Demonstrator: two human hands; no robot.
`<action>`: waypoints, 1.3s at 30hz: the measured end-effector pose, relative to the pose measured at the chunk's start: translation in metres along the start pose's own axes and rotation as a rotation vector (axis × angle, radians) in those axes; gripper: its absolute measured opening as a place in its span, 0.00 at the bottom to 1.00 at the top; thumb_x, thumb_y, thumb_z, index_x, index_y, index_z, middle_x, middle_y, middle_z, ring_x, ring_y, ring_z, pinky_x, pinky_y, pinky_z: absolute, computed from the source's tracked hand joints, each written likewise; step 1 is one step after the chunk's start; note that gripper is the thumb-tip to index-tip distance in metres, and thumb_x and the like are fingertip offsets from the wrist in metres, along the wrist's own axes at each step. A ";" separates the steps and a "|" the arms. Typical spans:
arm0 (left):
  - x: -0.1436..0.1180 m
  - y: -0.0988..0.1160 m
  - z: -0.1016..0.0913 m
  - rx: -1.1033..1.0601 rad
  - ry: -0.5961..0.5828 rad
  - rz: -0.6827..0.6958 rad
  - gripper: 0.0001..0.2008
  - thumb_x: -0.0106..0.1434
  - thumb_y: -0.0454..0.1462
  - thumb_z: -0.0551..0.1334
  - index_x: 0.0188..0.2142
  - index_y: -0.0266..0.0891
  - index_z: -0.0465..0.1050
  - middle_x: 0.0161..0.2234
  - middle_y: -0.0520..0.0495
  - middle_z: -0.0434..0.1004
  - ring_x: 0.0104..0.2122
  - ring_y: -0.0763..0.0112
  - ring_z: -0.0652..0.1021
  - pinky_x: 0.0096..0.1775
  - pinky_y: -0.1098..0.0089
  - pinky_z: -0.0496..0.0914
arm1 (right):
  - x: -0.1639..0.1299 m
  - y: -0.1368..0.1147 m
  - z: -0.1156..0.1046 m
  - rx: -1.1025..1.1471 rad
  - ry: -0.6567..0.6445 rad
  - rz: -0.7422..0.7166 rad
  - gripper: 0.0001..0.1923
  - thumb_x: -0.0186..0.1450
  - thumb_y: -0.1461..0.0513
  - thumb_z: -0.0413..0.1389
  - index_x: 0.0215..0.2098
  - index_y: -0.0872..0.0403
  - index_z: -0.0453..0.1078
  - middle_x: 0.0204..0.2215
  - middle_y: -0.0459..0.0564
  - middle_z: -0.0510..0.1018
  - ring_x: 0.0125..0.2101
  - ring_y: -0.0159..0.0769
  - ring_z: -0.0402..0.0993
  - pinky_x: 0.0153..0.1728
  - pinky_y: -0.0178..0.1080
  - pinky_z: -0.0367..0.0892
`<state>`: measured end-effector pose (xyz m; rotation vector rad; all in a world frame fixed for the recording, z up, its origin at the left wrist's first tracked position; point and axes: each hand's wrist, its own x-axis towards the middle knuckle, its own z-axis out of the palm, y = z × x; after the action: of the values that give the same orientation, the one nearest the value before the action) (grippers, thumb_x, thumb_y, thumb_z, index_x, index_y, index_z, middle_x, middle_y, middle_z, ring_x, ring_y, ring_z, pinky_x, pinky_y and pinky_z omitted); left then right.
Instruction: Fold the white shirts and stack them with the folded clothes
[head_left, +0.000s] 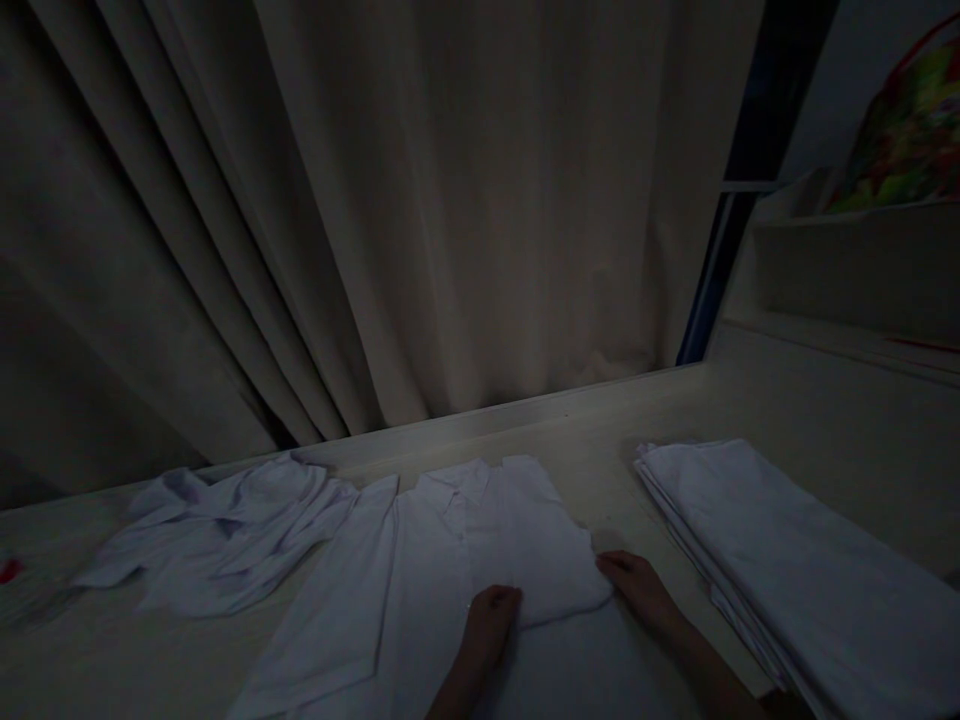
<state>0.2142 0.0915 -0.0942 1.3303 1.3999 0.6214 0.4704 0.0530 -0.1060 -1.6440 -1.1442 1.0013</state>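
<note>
A white collared shirt point(431, 560) lies front up before me, its collar toward the curtain. One sleeve stretches down along the left, and the part on the right is folded inward over the chest. At the inner end of that folded part, my left hand point(491, 618) is closed with the fingers pinching the fabric. My right hand point(636, 588) pinches the fold at the shirt's right edge. Both forearms come in from the bottom of the view. The lower part of the shirt runs out of the picture.
To the left lies a crumpled white garment point(240, 520). A stack of folded white cloth point(795, 560) sits at the right. Behind the pale tabletop point(592, 440) hangs a beige curtain point(487, 220). A shelf point(855, 265) at upper right carries a colourful bag point(911, 130).
</note>
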 end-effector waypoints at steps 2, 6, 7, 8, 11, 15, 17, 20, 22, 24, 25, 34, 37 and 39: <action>0.000 -0.001 0.001 0.001 0.008 0.002 0.16 0.49 0.48 0.60 0.25 0.36 0.73 0.24 0.47 0.75 0.31 0.65 0.73 0.33 0.69 0.65 | 0.000 -0.003 0.000 -0.029 0.006 -0.005 0.18 0.53 0.50 0.53 0.30 0.55 0.74 0.31 0.52 0.79 0.37 0.43 0.72 0.41 0.42 0.64; -0.013 -0.015 0.002 0.012 0.004 -0.023 0.10 0.48 0.42 0.61 0.20 0.38 0.70 0.17 0.53 0.68 0.23 0.71 0.69 0.27 0.71 0.62 | -0.012 0.007 -0.008 -0.062 -0.022 0.019 0.14 0.50 0.53 0.54 0.25 0.55 0.72 0.26 0.49 0.78 0.33 0.41 0.71 0.36 0.40 0.63; -0.016 -0.018 0.002 0.017 -0.005 -0.036 0.08 0.48 0.41 0.61 0.19 0.38 0.69 0.15 0.54 0.66 0.21 0.73 0.68 0.25 0.71 0.61 | -0.017 0.010 -0.011 -0.066 -0.043 0.029 0.13 0.50 0.54 0.54 0.25 0.55 0.72 0.24 0.48 0.77 0.31 0.40 0.71 0.34 0.39 0.63; -0.019 -0.021 0.002 0.022 -0.016 -0.050 0.08 0.48 0.40 0.60 0.18 0.38 0.68 0.14 0.56 0.63 0.19 0.74 0.66 0.23 0.72 0.59 | -0.020 0.011 -0.014 -0.074 -0.070 0.039 0.12 0.49 0.54 0.54 0.24 0.55 0.72 0.23 0.48 0.77 0.30 0.39 0.71 0.33 0.39 0.62; -0.018 -0.022 0.005 0.033 -0.020 -0.051 0.08 0.50 0.40 0.58 0.21 0.38 0.70 0.14 0.56 0.64 0.17 0.74 0.65 0.22 0.72 0.58 | -0.026 0.005 -0.016 -0.088 -0.124 0.047 0.14 0.52 0.53 0.52 0.25 0.55 0.73 0.26 0.49 0.78 0.31 0.39 0.71 0.33 0.38 0.62; -0.011 -0.017 0.009 0.045 0.017 -0.012 0.10 0.52 0.41 0.57 0.23 0.37 0.71 0.18 0.53 0.69 0.21 0.73 0.68 0.26 0.72 0.60 | -0.022 -0.009 -0.008 -0.083 -0.085 0.012 0.19 0.54 0.51 0.50 0.29 0.56 0.74 0.31 0.52 0.79 0.35 0.42 0.72 0.38 0.40 0.63; -0.014 -0.019 0.010 0.052 0.014 -0.018 0.08 0.52 0.38 0.57 0.21 0.38 0.69 0.17 0.54 0.66 0.20 0.74 0.67 0.24 0.72 0.59 | -0.023 -0.009 -0.006 -0.089 -0.061 -0.005 0.18 0.53 0.51 0.51 0.27 0.56 0.73 0.29 0.52 0.79 0.34 0.42 0.72 0.37 0.40 0.63; -0.027 -0.029 0.010 0.064 -0.005 -0.043 0.05 0.50 0.35 0.57 0.19 0.38 0.67 0.15 0.56 0.63 0.18 0.75 0.65 0.23 0.72 0.57 | -0.032 0.001 -0.010 -0.105 -0.103 -0.010 0.14 0.52 0.53 0.53 0.24 0.56 0.71 0.25 0.50 0.77 0.31 0.40 0.71 0.34 0.39 0.62; -0.033 -0.033 0.008 0.074 -0.036 -0.075 0.05 0.48 0.34 0.57 0.18 0.38 0.66 0.13 0.57 0.62 0.15 0.76 0.63 0.21 0.72 0.55 | -0.039 0.007 -0.014 -0.115 -0.165 0.021 0.13 0.52 0.54 0.53 0.23 0.55 0.71 0.23 0.49 0.76 0.29 0.39 0.70 0.31 0.38 0.61; -0.033 -0.033 0.008 0.080 -0.047 -0.088 0.07 0.50 0.36 0.56 0.18 0.39 0.66 0.12 0.57 0.61 0.14 0.76 0.62 0.19 0.72 0.54 | -0.042 0.008 -0.017 -0.107 -0.187 0.036 0.14 0.53 0.53 0.53 0.24 0.56 0.72 0.24 0.49 0.77 0.29 0.39 0.70 0.31 0.38 0.61; -0.031 -0.031 0.009 0.081 -0.040 -0.083 0.08 0.51 0.38 0.55 0.19 0.39 0.67 0.13 0.57 0.61 0.14 0.76 0.62 0.20 0.71 0.54 | -0.041 0.006 -0.016 -0.098 -0.181 0.032 0.15 0.54 0.53 0.52 0.25 0.56 0.72 0.25 0.49 0.77 0.30 0.39 0.71 0.32 0.38 0.61; -0.039 -0.027 0.011 0.094 -0.003 -0.079 0.05 0.50 0.38 0.59 0.21 0.40 0.65 0.15 0.57 0.64 0.18 0.75 0.66 0.23 0.72 0.58 | -0.046 0.006 -0.009 -0.126 -0.134 -0.017 0.13 0.53 0.53 0.53 0.23 0.54 0.69 0.22 0.46 0.74 0.29 0.37 0.69 0.32 0.37 0.61; -0.050 -0.034 0.009 0.088 -0.075 -0.139 0.05 0.51 0.38 0.58 0.22 0.40 0.66 0.13 0.57 0.64 0.14 0.75 0.63 0.19 0.72 0.56 | -0.055 0.010 -0.015 -0.140 -0.213 0.031 0.13 0.53 0.53 0.53 0.24 0.55 0.70 0.24 0.47 0.75 0.30 0.38 0.69 0.32 0.37 0.61; -0.049 -0.033 0.011 0.082 -0.081 -0.141 0.08 0.54 0.40 0.56 0.22 0.40 0.66 0.13 0.57 0.63 0.13 0.75 0.63 0.19 0.72 0.56 | -0.056 0.007 -0.014 -0.123 -0.187 0.044 0.15 0.53 0.52 0.52 0.27 0.55 0.71 0.26 0.49 0.76 0.32 0.39 0.70 0.34 0.38 0.61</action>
<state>0.2030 0.0348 -0.1110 1.2939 1.4509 0.4159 0.4711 -0.0045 -0.1014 -1.7058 -1.3206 1.1527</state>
